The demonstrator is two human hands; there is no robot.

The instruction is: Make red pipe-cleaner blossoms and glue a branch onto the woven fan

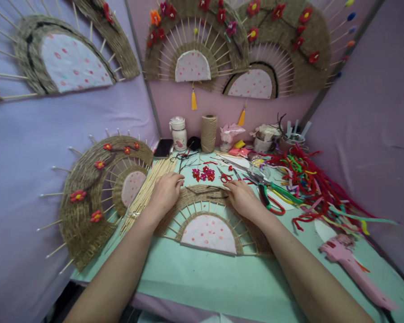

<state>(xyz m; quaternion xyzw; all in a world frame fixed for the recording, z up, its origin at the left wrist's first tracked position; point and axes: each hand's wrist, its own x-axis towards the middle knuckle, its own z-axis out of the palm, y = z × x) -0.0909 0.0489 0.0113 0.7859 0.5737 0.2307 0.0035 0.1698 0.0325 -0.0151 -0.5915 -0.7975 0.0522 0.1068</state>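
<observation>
Half-round jute fan (208, 220) lies at middle of surface (188, 278), near front edge. Our left hand (166, 192) and right hand (244, 198) press on top arc, fingers loosely bent, grasping nothing. We judge: pressure even on both sides, dark twig (207, 192) flat between hands.

1. One view, from the person's head: it sits above the near edge of the table (202, 278) and looks forward and down.
2. It faces the far edge, where the pink wall (175, 101) rises. The purple wall (54, 116) runs along the left edge.
3. It's close in: the left hand (164, 193) and right hand (244, 197) lie mid-frame on the woven fan (208, 215), with the forearms coming in from the bottom corners.
4. It's a wide lens, too: straight lines bow near the borders, and the hanging fans (195, 49) above the far edge still fit along the top.
</observation>
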